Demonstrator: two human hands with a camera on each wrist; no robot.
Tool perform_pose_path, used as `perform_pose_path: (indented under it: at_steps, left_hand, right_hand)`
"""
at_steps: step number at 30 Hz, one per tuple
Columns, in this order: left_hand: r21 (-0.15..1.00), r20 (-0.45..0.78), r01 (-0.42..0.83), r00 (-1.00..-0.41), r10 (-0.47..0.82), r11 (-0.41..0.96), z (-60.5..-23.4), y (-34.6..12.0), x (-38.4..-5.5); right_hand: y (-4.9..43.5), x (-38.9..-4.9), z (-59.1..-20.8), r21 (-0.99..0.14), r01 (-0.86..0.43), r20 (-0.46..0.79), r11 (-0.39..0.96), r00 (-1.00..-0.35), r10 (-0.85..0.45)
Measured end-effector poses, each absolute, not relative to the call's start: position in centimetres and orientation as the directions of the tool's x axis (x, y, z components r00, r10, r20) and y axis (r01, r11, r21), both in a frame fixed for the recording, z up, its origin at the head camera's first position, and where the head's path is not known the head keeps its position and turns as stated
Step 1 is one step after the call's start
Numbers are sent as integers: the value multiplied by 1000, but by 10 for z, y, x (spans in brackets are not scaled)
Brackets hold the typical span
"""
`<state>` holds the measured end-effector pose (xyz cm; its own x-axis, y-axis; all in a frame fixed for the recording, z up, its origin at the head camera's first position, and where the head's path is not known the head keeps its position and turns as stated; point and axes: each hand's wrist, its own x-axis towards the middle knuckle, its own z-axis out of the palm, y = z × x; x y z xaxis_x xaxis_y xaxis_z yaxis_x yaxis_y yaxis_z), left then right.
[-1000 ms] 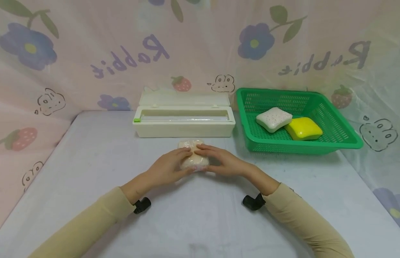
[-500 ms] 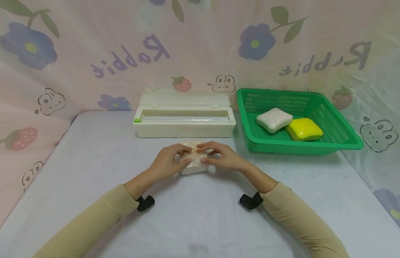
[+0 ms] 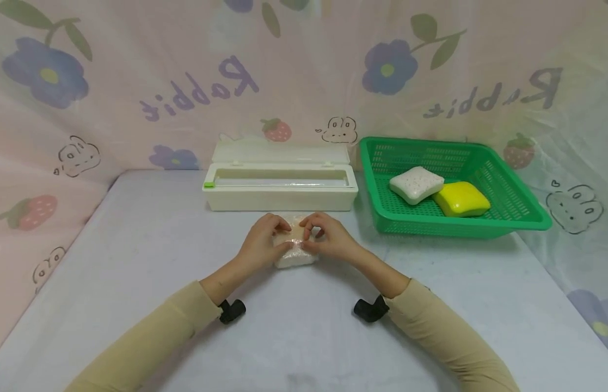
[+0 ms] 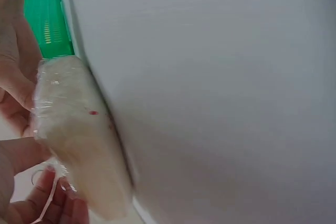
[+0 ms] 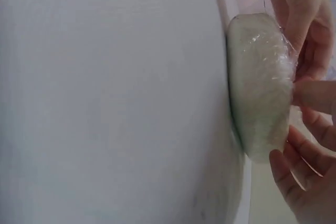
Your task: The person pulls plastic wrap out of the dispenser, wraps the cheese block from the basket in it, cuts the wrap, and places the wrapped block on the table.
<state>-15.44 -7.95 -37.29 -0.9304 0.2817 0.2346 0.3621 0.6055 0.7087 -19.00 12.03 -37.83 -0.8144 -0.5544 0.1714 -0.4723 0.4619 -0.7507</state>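
A cream, pillow-shaped bar that looks like soap (image 3: pixel 296 258), wrapped in shiny clear cling film (image 5: pixel 273 59), rests on the table in front of the dispenser. Wrinkles gather in the film on its upper side, and small red marks show on the bar in the left wrist view. My left hand (image 3: pixel 260 239) holds the bar's left side, thumb on the film and curled fingers near the far edge. Opposite it, my right hand (image 3: pixel 330 239) bends its thumb and forefinger close together over the film. The fingers of both hands partly hide the top.
Behind the bar stands a white cling film dispenser (image 3: pixel 281 200), lid up, with a green slider (image 3: pixel 209 185) at its left end. To the right, a green basket (image 3: pixel 455 226) contains a white speckled bar (image 3: pixel 416 185) and a yellow bar (image 3: pixel 461 199).
Both hands have drawn in closer over the bar, their fingers curling more. The bar's near side, earlier covered by the thumbs, now shows. Dispenser and basket stay put.
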Motion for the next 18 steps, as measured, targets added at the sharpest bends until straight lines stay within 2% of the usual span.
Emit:
perform_pose_path:
  at_steps: [4, 10, 18]
  left_hand:
    - [699, 200, 347, -934, 294, 626, -369, -79, -155]
    - [802, 164, 266, -959, 230, 535, -369, -87, -158]
    - [769, 213, 318, -946, 246, 555, -370, -84, -158]
  right_hand:
    - [120, -191, -379, -746, -472, 139, 469, -800, -584]
    - [122, -196, -381, -823, -367, 76, 433, -827, -557]
    - [121, -195, -381, -790, -435, 152, 433, -822, -548]
